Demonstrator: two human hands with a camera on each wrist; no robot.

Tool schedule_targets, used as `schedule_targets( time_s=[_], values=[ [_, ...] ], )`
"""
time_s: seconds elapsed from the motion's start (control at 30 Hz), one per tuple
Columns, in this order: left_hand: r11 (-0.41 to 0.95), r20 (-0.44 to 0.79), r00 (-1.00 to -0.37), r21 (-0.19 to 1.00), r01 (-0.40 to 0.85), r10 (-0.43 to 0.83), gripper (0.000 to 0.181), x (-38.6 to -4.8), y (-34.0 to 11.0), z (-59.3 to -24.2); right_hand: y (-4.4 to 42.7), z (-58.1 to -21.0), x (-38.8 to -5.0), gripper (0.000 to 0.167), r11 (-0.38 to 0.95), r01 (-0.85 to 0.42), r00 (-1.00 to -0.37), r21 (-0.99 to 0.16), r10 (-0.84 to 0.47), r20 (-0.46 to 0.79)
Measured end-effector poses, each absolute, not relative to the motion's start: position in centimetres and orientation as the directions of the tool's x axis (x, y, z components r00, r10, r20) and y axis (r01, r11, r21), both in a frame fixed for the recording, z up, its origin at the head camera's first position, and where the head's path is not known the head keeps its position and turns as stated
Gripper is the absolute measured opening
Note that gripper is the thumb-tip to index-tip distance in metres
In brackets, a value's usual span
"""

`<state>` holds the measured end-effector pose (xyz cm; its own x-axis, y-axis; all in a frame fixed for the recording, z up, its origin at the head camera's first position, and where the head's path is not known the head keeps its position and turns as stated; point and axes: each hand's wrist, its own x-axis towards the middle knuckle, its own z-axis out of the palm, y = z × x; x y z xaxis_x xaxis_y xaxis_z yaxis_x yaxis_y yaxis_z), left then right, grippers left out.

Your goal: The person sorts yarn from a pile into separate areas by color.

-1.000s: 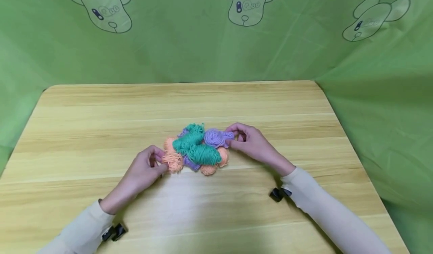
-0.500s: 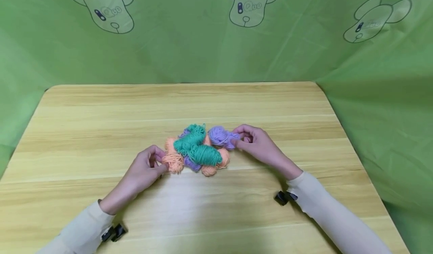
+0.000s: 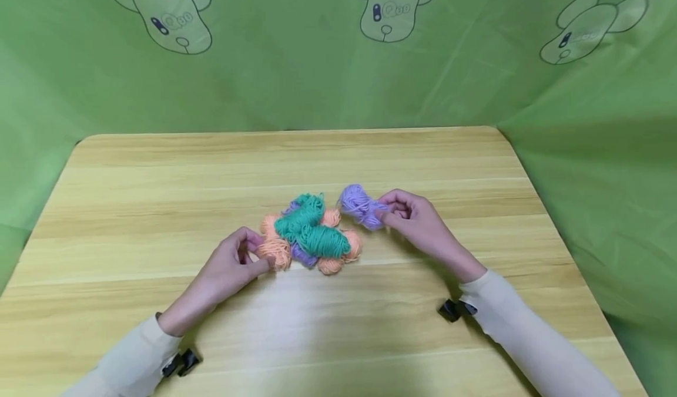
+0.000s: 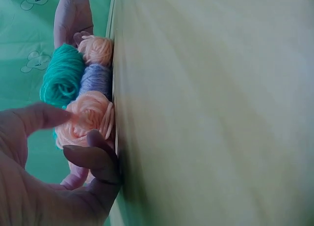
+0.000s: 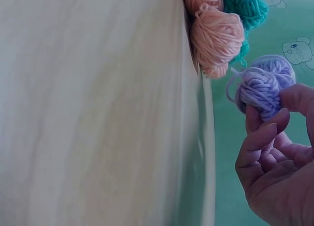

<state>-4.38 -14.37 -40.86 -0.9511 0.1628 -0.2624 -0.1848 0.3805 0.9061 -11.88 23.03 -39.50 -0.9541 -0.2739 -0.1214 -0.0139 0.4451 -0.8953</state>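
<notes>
A purple ball of yarn (image 3: 359,203) is pinched by its right end between the thumb and fingers of my right hand (image 3: 418,218); the right wrist view shows it held off the table, with a loose strand. My left hand (image 3: 233,262) lies at the pile's left side, its thumb and curled fingers on a peach ball of yarn (image 3: 275,253), also seen in the left wrist view (image 4: 88,118). Two teal balls of yarn (image 3: 324,241) lie on top of the pile. Several peach balls and purple yarn (image 3: 304,256) show beneath them, partly hidden.
The pile sits on a light wood table (image 3: 211,168) with rounded far corners. Green cloth (image 3: 296,86) printed with cartoon heads hangs behind and beside it. Small black devices (image 3: 449,310) are at both wrists.
My right hand has drawn the purple yarn ball away from the pile, rightward and up, uncovering a peach ball behind. My left thumb has slid further over its peach ball.
</notes>
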Motion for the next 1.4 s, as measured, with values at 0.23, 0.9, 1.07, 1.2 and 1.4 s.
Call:
schedule_targets(
  time_s=[0.23,0.9,1.07,1.2,1.4],
  values=[
    [0.441,-0.267,-0.95,0.881,-0.173,0.16,0.057,-4.3,-14.2,-41.0,24.0,-39.2,-11.6,0.023,0.429,0.026,-0.961,-0.903,-0.238,-0.141],
    [0.42,-0.236,-0.96,0.894,-0.154,0.151,0.025,-4.6,-14.2,-40.5,27.7,-38.1,-10.6,0.021,0.433,0.093,-0.982,-0.897,-0.112,-0.155],
    [0.414,-0.241,-0.959,0.896,-0.159,0.152,0.025,-4.7,-14.2,-40.4,28.5,-37.9,-10.2,0.021,0.413,0.102,-0.985,-0.905,-0.086,-0.15],
    [0.408,-0.242,-0.958,0.898,-0.162,0.152,0.025,-4.7,-14.3,-40.5,29.3,-38.0,-9.9,0.022,0.412,0.111,-0.985,-0.905,-0.074,-0.155],
    [0.409,-0.258,-0.954,0.895,-0.177,0.15,0.021,-4.8,-14.3,-40.5,30.5,-38.3,-9.5,0.008,0.394,0.105,-0.991,-0.913,-0.036,-0.13]
  ],
)
